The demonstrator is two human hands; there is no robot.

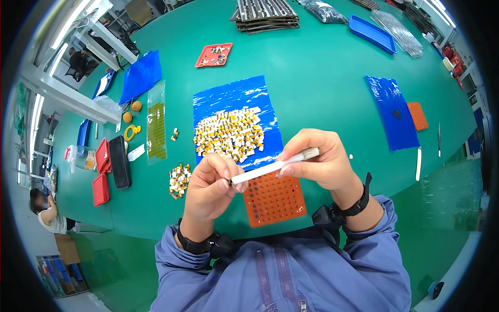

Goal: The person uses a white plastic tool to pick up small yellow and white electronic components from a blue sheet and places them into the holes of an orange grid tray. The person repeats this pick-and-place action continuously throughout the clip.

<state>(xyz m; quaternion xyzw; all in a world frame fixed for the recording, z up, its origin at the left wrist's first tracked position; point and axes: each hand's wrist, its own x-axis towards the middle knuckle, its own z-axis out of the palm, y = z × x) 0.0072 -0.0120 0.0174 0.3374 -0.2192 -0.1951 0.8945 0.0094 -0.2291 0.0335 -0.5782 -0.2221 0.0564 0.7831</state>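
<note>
My right hand (330,161) grips a white pen-shaped stick (262,171), whose rear end near my fingers looks rough and greyish. The stick's tip reaches my left hand (205,190), where thumb and finger pinch a tiny dark part (230,183). Too little of that part shows to name it. Beneath both hands lies an orange pegboard-like tray (275,203) with rows of holes and small dark pieces along its left side. Just beyond, a heap of small white-and-yellow pieces (228,135) covers part of a blue sheet (228,93).
A smaller pile of pieces (180,181) sits left of my left hand. Farther left are a black case (120,162), red trays (101,190) and yellow scissors (131,132). Another blue sheet (392,114) and tweezers (439,139) lie right. A red tray (213,55) stands beyond.
</note>
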